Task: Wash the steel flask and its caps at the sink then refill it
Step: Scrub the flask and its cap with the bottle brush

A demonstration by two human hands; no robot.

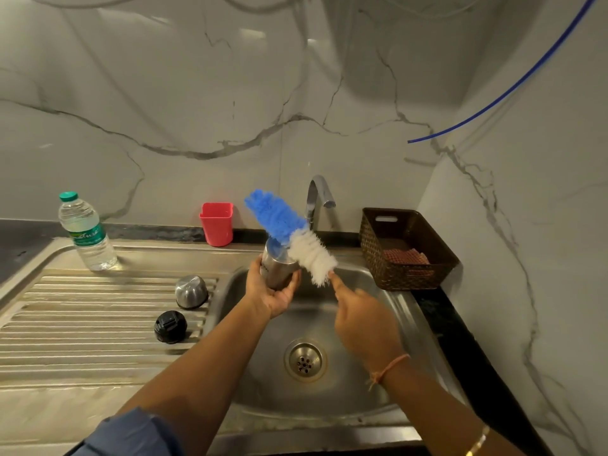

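Note:
My left hand point(274, 292) grips the open steel flask point(277, 264) over the sink basin point(329, 383), mouth tilted up and away. My right hand point(360, 319) holds the handle of a bottle brush point(289, 233) with blue and white bristles; the brush lies outside the flask, slanting across its mouth. The hand is blurred. On the draining board sit the steel cup cap point(191, 291) upside down and the black inner cap point(170, 326).
A tap point(318, 199) rises behind the sink; no water is seen running. A plastic water bottle point(86, 232) stands at the back left, a red cup point(217, 223) by the wall, a brown basket point(406, 248) with cloths at the right.

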